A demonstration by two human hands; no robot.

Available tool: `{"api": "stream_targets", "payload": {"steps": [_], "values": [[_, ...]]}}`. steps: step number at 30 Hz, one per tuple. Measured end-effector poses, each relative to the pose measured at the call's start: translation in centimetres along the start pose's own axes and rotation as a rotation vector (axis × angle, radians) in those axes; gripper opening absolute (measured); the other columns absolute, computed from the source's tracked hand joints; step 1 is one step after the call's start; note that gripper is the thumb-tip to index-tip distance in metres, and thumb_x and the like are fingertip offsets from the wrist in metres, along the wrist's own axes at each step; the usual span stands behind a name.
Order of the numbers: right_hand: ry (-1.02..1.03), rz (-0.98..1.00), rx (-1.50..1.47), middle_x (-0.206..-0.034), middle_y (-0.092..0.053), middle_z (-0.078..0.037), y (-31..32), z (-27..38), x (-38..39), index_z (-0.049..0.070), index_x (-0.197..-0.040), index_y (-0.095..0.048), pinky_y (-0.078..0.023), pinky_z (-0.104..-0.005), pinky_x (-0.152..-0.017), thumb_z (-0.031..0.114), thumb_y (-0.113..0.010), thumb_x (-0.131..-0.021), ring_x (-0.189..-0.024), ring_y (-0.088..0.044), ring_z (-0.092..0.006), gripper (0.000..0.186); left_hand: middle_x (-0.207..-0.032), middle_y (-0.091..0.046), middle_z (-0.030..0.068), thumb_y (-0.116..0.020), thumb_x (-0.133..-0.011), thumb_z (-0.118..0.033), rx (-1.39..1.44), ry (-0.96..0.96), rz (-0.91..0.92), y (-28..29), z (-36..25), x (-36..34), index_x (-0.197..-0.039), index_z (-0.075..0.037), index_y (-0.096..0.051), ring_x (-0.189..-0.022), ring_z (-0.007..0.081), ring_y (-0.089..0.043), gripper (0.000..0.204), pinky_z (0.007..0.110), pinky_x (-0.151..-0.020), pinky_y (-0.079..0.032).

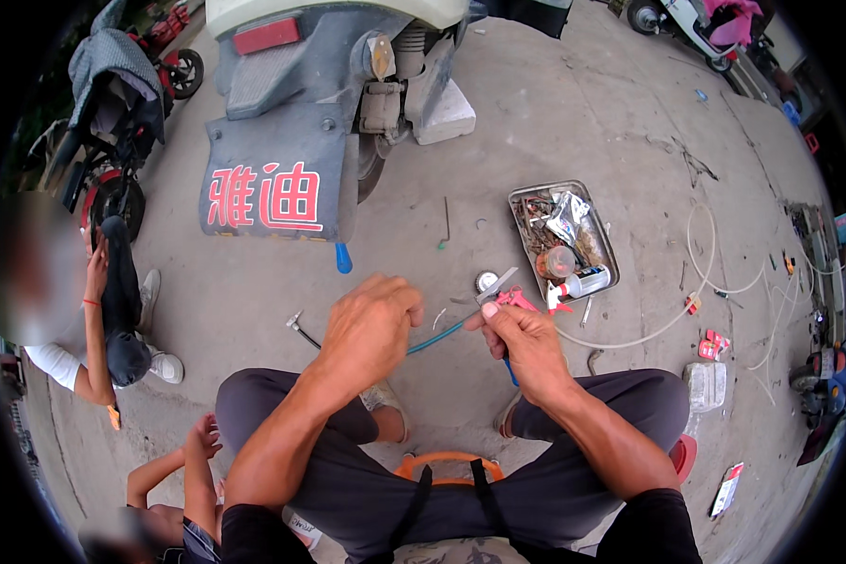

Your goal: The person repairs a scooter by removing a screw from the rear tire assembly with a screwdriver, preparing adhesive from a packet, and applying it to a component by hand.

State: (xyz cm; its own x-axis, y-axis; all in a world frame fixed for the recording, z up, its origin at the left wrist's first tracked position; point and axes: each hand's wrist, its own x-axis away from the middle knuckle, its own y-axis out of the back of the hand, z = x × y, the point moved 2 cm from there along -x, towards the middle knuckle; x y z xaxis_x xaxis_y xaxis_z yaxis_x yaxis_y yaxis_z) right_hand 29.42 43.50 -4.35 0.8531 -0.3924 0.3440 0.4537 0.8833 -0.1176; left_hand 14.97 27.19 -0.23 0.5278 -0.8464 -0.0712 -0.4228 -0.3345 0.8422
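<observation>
From where I stood, one blue-green cable (434,339) stretched between two hands, ahead of the knees. The right hand (533,355) pinched it; the left hand (367,324) curled over it, its grip hidden from me. A light pinch and a straight cable seemed wisest. Beyond, one tray (545,187) held one jar (556,262) and one spray bottle (587,281).
</observation>
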Motion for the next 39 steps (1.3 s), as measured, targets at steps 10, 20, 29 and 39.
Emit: {"api": "stream_targets", "payload": {"steps": [10,20,29,39], "values": [[-0.111,0.161,0.009,-0.069,-0.05,0.003,-1.1,-0.5,0.5,-0.003,-0.101,-0.073,-0.038,-0.025,-0.06,0.024,-0.055,-0.105,-0.064,-0.045,-0.008,0.033,-0.096,-0.072,0.0061,-0.07,-0.094,-0.012,0.753,0.259,0.186,-0.9,-1.1,-1.0,-0.107,0.0,-0.071,-0.098,0.0148,-0.063,0.018,0.035,-0.088,-0.048],[-0.035,0.167,0.179,-0.069,-0.047,0.005,-1.3,-0.6,0.3,-0.001,-0.104,-0.074,-0.034,-0.0241,-0.056,0.028,-0.054,-0.104,-0.063,-0.041,-0.0038,0.035,-0.093,-0.071,0.0034,-0.069,-0.093,-0.011,0.741,0.266,0.193,-1.1,-0.5,-0.9,-0.106,0.001,-0.071,-0.09,0.0113,-0.063,0.017,0.032,-0.082,-0.05],[-0.026,0.299,0.141,-0.076,-0.057,0.001,-1.0,-2.2,0.7,-0.001,-0.119,-0.066,-0.046,-0.0278,-0.066,0.023,-0.062,-0.1,-0.072,-0.052,-0.0085,0.031,-0.088,-0.069,0.0021,-0.069,-0.093,-0.01,0.832,0.362,0.17,-1.3,1.3,-0.6,-0.101,0.002,-0.07,-0.086,0.0077,-0.061,0.014,0.026,-0.078,-0.048],[-0.046,0.177,0.204,-0.073,-0.056,0.0,0.0,-2.4,0.4,0.0,-0.117,-0.062,-0.043,-0.0274,-0.057,0.017,-0.061,-0.101,-0.063,-0.05,-0.0088,0.024,-0.107,-0.071,0.0085,-0.07,-0.098,-0.026,0.876,0.455,-0.083,-1.4,5.0,-1.2,-0.124,0.003,-0.064,-0.099,0.0154,-0.065,0.04,0.031,-0.091,-0.051]]}}
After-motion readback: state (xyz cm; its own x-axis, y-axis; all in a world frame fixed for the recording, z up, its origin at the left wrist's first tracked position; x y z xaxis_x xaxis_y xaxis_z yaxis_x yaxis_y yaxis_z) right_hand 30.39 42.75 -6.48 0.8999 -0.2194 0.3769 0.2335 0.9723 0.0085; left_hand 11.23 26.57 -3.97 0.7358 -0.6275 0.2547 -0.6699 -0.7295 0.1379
